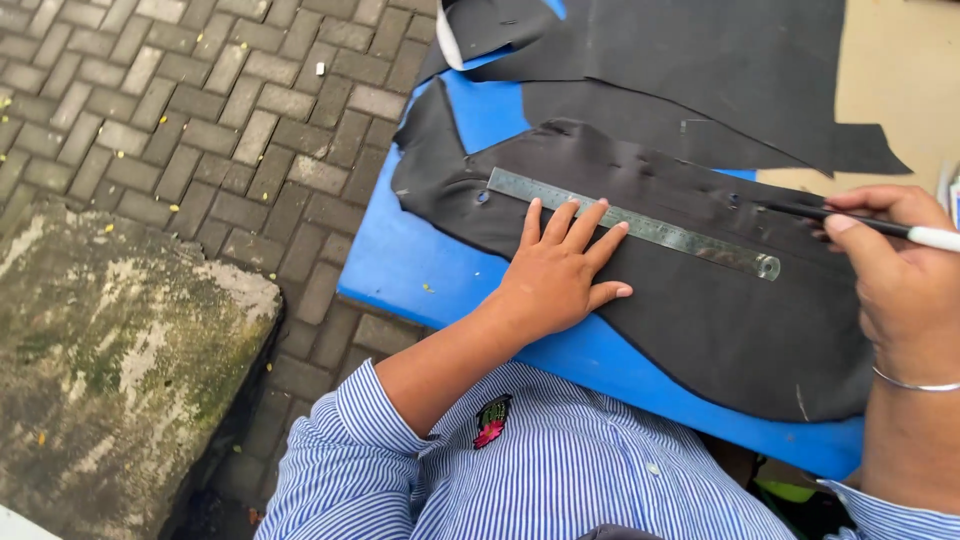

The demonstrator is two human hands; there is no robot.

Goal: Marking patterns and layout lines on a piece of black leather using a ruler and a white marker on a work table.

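A black piece of material (700,320) lies flat on a blue table (400,270). Across it runs a long steel ruler (680,235), slanting down to the right. My left hand (560,270) presses flat on the material with its fingertips on the ruler's lower edge. My right hand (895,270) grips a pen (870,225) with a black tip and white barrel, its tip touching the material just above the ruler's right end. A thin bangle sits on my right wrist.
More black sheets (700,70) overlap at the table's far side, partly over a beige surface (900,80). Grey brick paving (200,120) lies to the left, with a mossy concrete block (110,370) at lower left. My striped blue shirt fills the bottom.
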